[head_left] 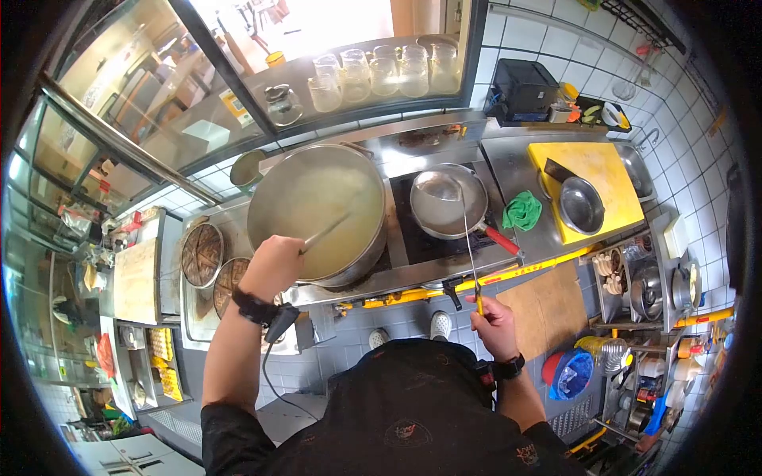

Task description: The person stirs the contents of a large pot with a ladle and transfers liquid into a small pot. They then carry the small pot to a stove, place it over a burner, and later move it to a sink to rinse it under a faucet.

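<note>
My left hand (275, 267) is closed around the long handle of a stirring tool (327, 231), whose lower end is hidden in the cloudy yellowish broth (321, 190). That broth fills a very large metal pot (262, 214) on the left of the stove. My right hand (495, 328) grips the yellow handle end of a long thin strainer (437, 188), held out away from my body. Its round metal head overlaps a frying pan (464, 224) with a red handle (503, 239), which sits on the burner right of the pot.
A green cloth (521, 211) lies right of the pan. Beyond it, a metal bowl (582, 205) and a knife (559, 170) rest on a yellow cutting board (611, 174). Glass jugs (384, 76) line the window ledge. A yellow gas pipe (532, 266) runs along the stove front.
</note>
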### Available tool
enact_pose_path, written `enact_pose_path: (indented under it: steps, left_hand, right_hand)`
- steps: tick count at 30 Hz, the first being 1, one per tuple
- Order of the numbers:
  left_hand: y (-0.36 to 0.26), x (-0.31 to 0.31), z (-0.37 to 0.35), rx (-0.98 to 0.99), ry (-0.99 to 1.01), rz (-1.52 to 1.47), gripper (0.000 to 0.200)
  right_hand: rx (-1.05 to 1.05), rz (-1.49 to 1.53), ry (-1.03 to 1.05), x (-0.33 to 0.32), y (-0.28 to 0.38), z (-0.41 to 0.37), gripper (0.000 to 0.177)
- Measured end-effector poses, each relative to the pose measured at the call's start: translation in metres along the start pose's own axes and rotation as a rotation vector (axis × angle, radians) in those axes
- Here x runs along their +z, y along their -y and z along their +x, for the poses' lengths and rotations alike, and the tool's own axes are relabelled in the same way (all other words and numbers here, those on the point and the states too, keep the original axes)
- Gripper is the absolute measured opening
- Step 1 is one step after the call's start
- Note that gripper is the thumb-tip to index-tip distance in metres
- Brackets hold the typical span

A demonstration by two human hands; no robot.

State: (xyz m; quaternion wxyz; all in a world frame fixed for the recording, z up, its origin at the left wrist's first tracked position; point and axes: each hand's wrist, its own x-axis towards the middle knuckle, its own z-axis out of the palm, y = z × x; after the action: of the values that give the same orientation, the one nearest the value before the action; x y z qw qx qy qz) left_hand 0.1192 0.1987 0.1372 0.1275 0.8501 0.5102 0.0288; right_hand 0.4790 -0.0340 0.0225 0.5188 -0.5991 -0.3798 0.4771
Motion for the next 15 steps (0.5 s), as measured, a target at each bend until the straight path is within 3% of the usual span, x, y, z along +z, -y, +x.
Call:
enact_pose_path:
  steps: [6,7,10,15]
  left_hand:
    - [0.012,-0.045,-0.029,0.011,0.227,-0.145,0.016]
    - [0.008,-0.063,-0.031,-0.134,0.359,-0.131,0.017]
    - [0.029,-0.085,-0.038,-0.166,0.411,0.007,0.017]
    - [0.065,-0.08,-0.039,-0.227,0.216,0.242,0.021]
  right_hand:
    - [-0.008,-0.037,0.028,0.002,0.004,0.002,0.032]
    - [-0.001,-0.046,0.031,0.002,0.004,0.002,0.032]
    - [-0.047,-0.038,0.033,0.002,0.008,0.003,0.032]
    - [-0.04,-0.025,0.019,0.001,0.015,0.0,0.031]
